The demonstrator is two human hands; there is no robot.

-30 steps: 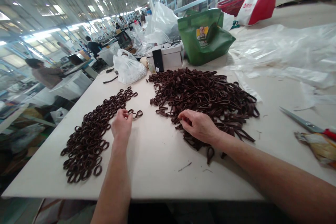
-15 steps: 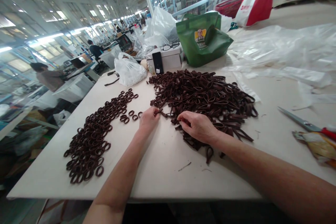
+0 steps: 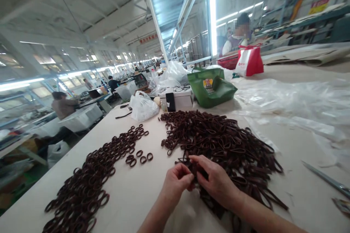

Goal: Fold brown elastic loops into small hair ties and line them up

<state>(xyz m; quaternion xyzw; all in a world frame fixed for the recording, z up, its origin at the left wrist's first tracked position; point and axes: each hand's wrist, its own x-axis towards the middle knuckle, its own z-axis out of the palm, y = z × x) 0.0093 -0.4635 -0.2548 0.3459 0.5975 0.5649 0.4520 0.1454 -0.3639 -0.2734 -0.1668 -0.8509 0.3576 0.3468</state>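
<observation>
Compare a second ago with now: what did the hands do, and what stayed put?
The left hand moved right, away from the rolled rings, to the near edge of the loose band pile, where it meets the right hand; both now pinch a band between them. The right hand barely shifted. The camera tilted up. Both heaps, the table, the green bag and the scissors stayed put.
</observation>
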